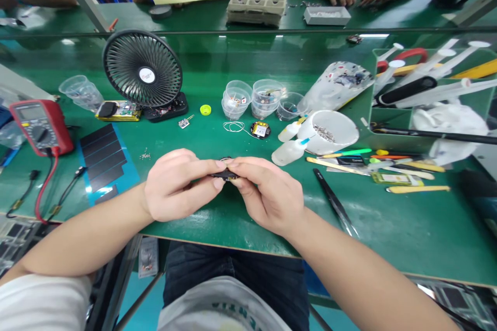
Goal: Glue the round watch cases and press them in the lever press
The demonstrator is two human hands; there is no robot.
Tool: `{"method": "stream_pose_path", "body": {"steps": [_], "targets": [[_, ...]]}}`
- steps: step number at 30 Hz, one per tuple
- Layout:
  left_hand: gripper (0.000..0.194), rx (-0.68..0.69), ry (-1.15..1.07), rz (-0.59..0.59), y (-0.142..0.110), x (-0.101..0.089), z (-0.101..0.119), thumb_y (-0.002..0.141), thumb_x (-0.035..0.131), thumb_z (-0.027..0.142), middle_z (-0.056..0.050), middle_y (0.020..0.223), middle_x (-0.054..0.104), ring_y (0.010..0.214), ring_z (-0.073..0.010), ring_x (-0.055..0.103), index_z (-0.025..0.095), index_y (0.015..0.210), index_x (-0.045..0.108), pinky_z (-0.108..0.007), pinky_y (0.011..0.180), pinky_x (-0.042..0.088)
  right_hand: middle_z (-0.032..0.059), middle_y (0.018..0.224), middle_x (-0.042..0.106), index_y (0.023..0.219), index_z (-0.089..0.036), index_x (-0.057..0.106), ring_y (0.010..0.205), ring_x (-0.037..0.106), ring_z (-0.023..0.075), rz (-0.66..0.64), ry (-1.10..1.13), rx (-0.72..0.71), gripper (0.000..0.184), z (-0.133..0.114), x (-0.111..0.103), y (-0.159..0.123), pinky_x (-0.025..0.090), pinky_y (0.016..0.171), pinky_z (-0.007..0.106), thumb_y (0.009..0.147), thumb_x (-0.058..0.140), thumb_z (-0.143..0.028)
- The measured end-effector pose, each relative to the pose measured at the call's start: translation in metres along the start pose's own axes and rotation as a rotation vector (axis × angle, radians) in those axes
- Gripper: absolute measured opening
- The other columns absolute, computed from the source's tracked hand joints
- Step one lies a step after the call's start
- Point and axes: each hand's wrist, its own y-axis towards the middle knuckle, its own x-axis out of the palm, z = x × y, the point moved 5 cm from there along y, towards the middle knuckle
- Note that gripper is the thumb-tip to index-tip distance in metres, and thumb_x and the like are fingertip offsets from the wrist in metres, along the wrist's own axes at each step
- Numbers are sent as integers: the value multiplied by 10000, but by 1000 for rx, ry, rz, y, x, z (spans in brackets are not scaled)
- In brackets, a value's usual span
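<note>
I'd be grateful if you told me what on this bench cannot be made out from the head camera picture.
Head view: the small dark round part, mostly hidden by the fingers of the left hand and right hand.
Head view: the multimeter reading, too small to read.
Head view: the clear plastic cups, contents too small to identify.
Head view: the syringes, cut off by the right edge.

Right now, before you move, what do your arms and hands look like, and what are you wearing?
Both arms are bare. Your left arm comes out of a short white sleeve, and your right arm's sleeve is out of view. Your left hand and right hand have no gloves, rings or bracelets. You wear a pale shirt with dark letters and dark jeans.
</note>
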Motion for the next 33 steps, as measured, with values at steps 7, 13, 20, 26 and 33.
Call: {"method": "stream_pose_path", "body": {"steps": [7, 13, 20, 26, 33], "targets": [[159, -8, 32, -15, -1, 0, -1, 1040, 655, 131, -32, 994, 822, 668, -116, 706, 225, 1169, 659, -289, 657, 613, 79, 1185, 828, 1278, -216, 655, 1108, 813, 189, -5, 2, 2, 236, 0, 1, 0, 702, 978, 306, 1068, 613, -116], [200, -6, 38, -18, -2, 1, 0, 1036, 661, 134, -19, 992, 816, 670, -112, 705, 238, 1207, 658, -279, 668, 607, 72, 1184, 831, 1303, -235, 655, 1091, 819, 203, -1, 12, 9, 281, 1, 0, 0, 712, 959, 328, 1053, 630, -110], [219, -4, 26, -35, -1, -3, -2, 1022, 678, 125, -47, 1018, 827, 689, -123, 719, 234, 1212, 670, -286, 686, 617, 70, 1177, 831, 1296, -242, 656, 1080, 818, 195, -3, 27, 26, 291, 2, 1, 1, 704, 955, 311, 1044, 628, -100], [187, 16, 76, -53, -4, -1, -4, 1018, 688, 119, -51, 1064, 842, 755, -139, 777, 238, 1162, 687, -284, 698, 632, 61, 1105, 830, 1222, -241, 686, 1001, 820, 190, 24, 108, 96, 209, 2, 2, 1, 704, 874, 310, 1051, 639, -129], [403, -541, -284, 100, -20, 18, -30, 966, 811, 273, -81, 1118, 831, 895, -158, 806, 222, 1347, 689, -240, 791, 650, 38, 1020, 807, 1267, -221, 692, 785, 788, 142, 24, 327, 407, 198, 21, 7, -2, 673, 718, 274, 1134, 574, -305]]}}
